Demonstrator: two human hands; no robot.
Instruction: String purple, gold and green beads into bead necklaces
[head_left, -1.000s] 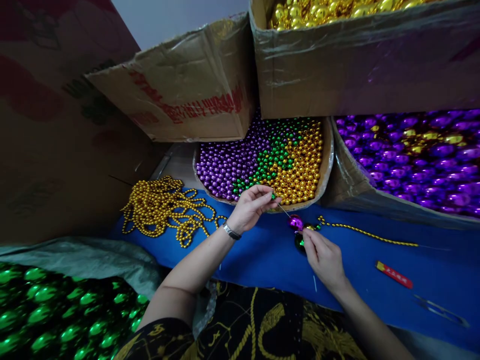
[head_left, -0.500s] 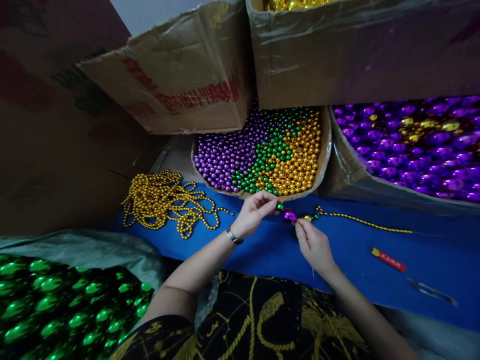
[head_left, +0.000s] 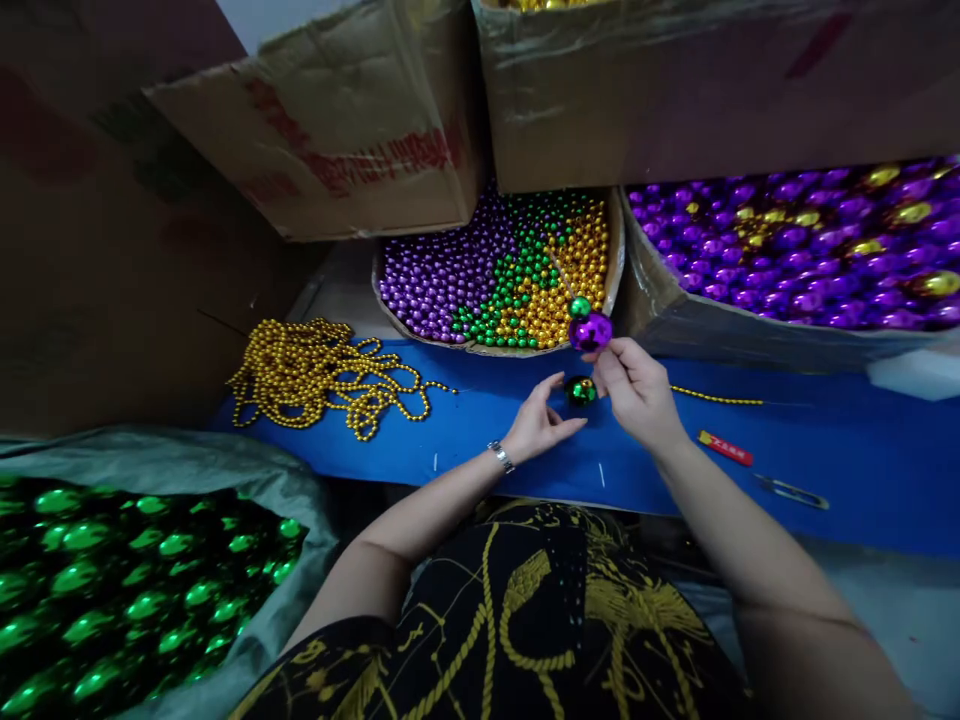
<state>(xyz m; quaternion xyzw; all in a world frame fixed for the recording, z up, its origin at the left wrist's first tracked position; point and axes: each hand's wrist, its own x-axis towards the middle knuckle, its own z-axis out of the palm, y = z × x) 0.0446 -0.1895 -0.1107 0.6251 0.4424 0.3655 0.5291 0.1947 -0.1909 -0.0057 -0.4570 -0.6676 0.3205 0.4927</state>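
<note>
My right hand (head_left: 637,395) pinches a string of beads just below a large shiny purple bead (head_left: 591,331). A smaller green bead (head_left: 579,307) sits against the purple one, and a thin pale thread seems to rise from it. Below my right fingertips is a large dark green bead (head_left: 580,390); whether it is joined to the others I cannot tell. My left hand (head_left: 536,420), with a metal watch on its wrist, is open beside that dark green bead, thumb and fingers apart, gripping nothing.
A box of small purple, green and gold beads (head_left: 442,280) stands ahead. Large purple beads (head_left: 795,250) fill the right box, large green ones (head_left: 150,570) the left sack. Gold bead strands (head_left: 300,370), a red-yellow packet (head_left: 725,448) and thread snips (head_left: 791,491) lie on the blue table.
My right hand has lifted the purple and green beads up and away. My left hand has let go of the strand, opened and moved slightly lower. The view has shifted.
</note>
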